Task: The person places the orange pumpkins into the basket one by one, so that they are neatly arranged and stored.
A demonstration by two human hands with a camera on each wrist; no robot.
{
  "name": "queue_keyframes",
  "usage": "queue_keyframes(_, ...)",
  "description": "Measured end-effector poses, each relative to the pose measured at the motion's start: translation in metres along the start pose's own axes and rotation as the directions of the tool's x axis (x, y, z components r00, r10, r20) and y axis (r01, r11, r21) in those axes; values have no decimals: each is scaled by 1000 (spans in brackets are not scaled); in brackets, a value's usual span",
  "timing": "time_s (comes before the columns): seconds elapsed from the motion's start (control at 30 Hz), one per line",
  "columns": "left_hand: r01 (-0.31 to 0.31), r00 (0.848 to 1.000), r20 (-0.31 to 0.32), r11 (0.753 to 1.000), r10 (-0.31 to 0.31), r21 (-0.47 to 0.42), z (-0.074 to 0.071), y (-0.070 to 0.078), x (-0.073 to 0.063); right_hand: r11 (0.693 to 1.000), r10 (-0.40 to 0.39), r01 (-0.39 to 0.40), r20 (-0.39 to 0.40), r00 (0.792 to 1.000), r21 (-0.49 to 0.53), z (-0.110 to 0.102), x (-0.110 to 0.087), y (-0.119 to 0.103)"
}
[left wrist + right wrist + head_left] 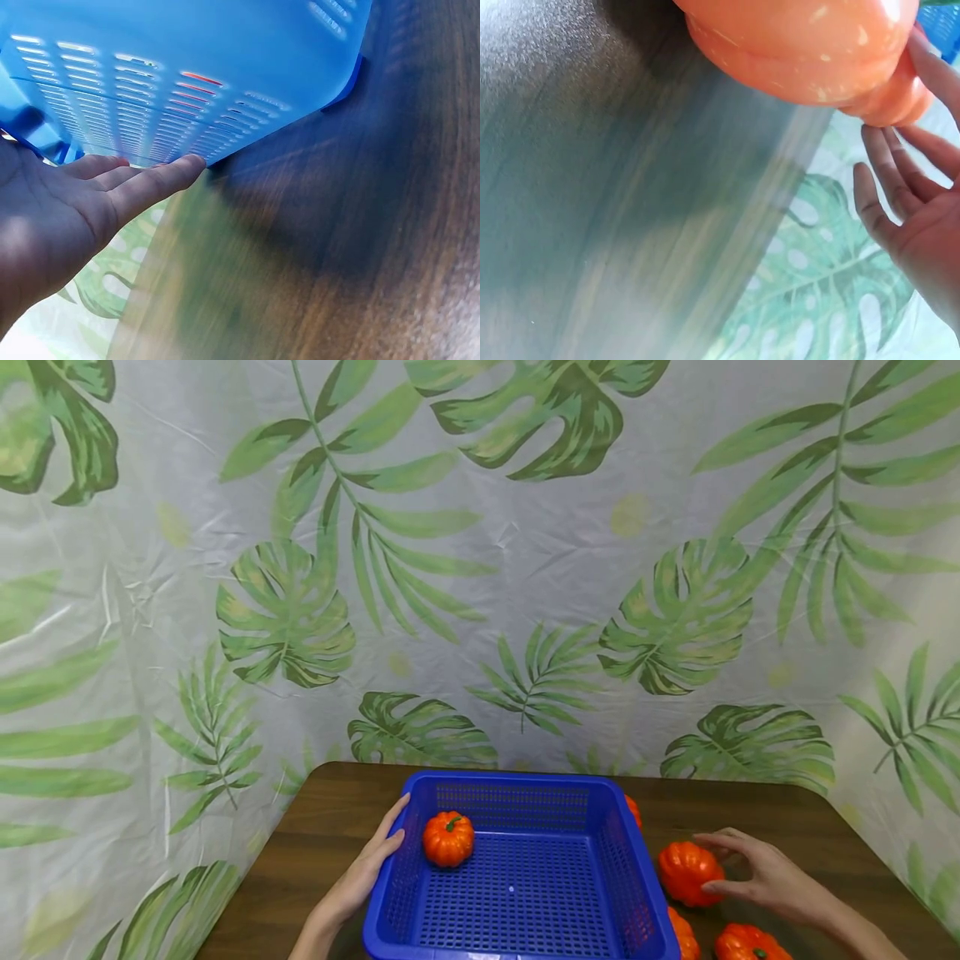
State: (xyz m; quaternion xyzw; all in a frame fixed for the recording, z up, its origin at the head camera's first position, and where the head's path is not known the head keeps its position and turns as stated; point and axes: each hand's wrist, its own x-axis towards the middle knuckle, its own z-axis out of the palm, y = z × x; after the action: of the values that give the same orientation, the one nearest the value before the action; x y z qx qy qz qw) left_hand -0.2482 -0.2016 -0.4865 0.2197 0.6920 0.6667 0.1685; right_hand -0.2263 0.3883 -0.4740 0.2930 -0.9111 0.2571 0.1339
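Observation:
A blue plastic basket (pixel 386 897) with slotted walls stands on the table, one orange toy pumpkin (pixel 448 841) lying inside near its left wall. Against the basket's left side my left hand (pixel 360 872) rests with extended fingers; the left wrist view shows them along the slotted wall (pixel 225 45). To the right of the basket, my right hand (pixel 772 878) is around the right side of another pumpkin (pixel 684 870), its thumb in front and fingers behind. In the right wrist view the fingers are spread and loosely bent beside that pumpkin (pixel 900 105), without a visible firm grip.
Two more pumpkins lie nearer the front, one (pixel 750 943) below my right hand and one (pixel 681 935) beside the basket. Another pumpkin (pixel 633 811) shows partly behind the basket's right rim. A leaf-patterned sheet (pixel 525 568) hangs behind the brown wooden table (pixel 337 802).

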Motion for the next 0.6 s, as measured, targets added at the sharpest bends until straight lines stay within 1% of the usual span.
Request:
queue_keyframes(0.1, -3, 1000, 1, 1000, 3, -2, 0, 0, 0, 1000, -8, 8, -21, 1000, -3, 1, 0, -3)
queue_keyframes(0.17, -3, 1000, 1, 1000, 3, -2, 0, 0, 0, 1000, 1, -1, -16, 1000, 5, 0, 0, -5)
queue_keyframes(0.23, -1, 1000, -1, 1000, 1, 0, 0, 0, 0, 999, 25, -26, 5, 1000, 32, -1, 0, -8)
queue_keyframes(0.33, 2, 1000, -5, 1000, -2, 1, 0, 0, 0, 992, 77, -83, 65, 995, 96, -4, -1, -10)
queue_keyframes(0.43, 5, 1000, -7, 1000, -5, 5, 0, 0, 1, 975, 110, -132, 132, 985, 180, -7, -2, -9)
queue_keyframes(0.5, 5, 1000, -6, 1000, -5, 5, 0, 0, 1, 961, 101, -139, 163, 981, 240, -7, -2, -8)
queue_keyframes(0.6, 5, 1000, -4, 1000, -5, 7, 0, -1, 1, 931, 90, -150, 190, 978, 333, -7, -3, -6)
